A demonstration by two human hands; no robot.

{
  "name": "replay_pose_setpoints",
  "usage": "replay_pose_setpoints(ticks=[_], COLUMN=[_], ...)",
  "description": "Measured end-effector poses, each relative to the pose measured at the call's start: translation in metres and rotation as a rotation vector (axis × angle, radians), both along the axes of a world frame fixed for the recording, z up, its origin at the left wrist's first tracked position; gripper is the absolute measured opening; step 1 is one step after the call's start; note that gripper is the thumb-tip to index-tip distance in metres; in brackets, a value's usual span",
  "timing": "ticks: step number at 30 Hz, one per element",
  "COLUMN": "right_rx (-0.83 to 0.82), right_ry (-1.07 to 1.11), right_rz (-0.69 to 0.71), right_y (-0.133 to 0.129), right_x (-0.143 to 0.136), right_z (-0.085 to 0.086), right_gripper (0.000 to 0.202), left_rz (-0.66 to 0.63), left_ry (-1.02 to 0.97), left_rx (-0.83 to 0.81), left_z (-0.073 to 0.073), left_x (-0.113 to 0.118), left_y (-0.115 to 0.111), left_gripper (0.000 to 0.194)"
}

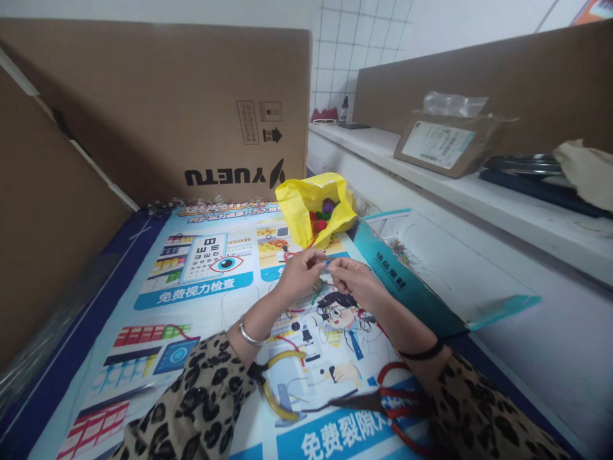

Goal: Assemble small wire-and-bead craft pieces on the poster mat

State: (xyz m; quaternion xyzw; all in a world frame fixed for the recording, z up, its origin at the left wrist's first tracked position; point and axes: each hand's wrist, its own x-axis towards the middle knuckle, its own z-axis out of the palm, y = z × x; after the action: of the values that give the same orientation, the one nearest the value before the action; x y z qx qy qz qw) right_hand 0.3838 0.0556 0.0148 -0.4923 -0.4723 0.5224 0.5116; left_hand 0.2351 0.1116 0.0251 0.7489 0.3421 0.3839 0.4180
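Observation:
My left hand (302, 275) and my right hand (353, 276) meet at the middle of the table, fingertips pinched close together. Between them is a small bluish bit (327, 262), too small to name. A green strand (317, 294) shows just below the fingers. Beyond the hands, a yellow bag (293, 207) lies open with red and purple bundles (322, 223) inside. Yellow-handled pliers (282, 409) lie near my left forearm, partly under the sleeve. Red-handled scissors (400, 402) lie by my right forearm, blades pointing left.
A teal box (407, 281) holding a tangle of thin strands stands at the right. A printed sheet (201, 319) covers the table, with loose red strands (179, 331) on it. Large cardboard (158, 108) walls the back and left. A white ledge (527, 198) carries a parcel (438, 144).

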Motion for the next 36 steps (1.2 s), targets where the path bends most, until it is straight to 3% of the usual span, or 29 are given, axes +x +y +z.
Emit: replay_pose_setpoints(ticks=[8,20,23,26,28,31,36], right_rx=[0.035,0.009,0.070,0.098,0.100,0.108,0.100], right_ry=[-0.095,-0.225,-0.420,-0.617,-0.688,-0.815,-0.984], right_rz=[-0.052,-0.040,-0.173,-0.283,-0.303,-0.314,-0.318], right_y=[-0.003,-0.001,0.001,0.005,0.007,0.009,0.010], right_x=[-0.002,0.013,0.020,0.030,0.034,0.033,0.031], right_z=[0.009,0.015,0.015,0.010,0.005,-0.001,-0.006], right_gripper=[0.029,0.026,0.025,0.021,0.018,0.014,0.013], left_rz=[-0.036,-0.055,-0.036,-0.050,-0.063,-0.070,-0.079], left_ry=[-0.086,-0.113,0.027,0.331,0.538,0.714,0.739], left_rx=[-0.143,-0.183,-0.026,0.273,0.382,0.426,0.401], left_z=[0.002,-0.001,-0.003,-0.009,-0.013,-0.017,-0.017], left_x=[0.001,0.000,-0.001,-0.004,-0.006,-0.008,-0.010], left_y=[-0.002,0.004,0.004,0.004,0.002,0.001,0.005], left_gripper=[0.015,0.012,0.016,0.027,0.033,0.038,0.037])
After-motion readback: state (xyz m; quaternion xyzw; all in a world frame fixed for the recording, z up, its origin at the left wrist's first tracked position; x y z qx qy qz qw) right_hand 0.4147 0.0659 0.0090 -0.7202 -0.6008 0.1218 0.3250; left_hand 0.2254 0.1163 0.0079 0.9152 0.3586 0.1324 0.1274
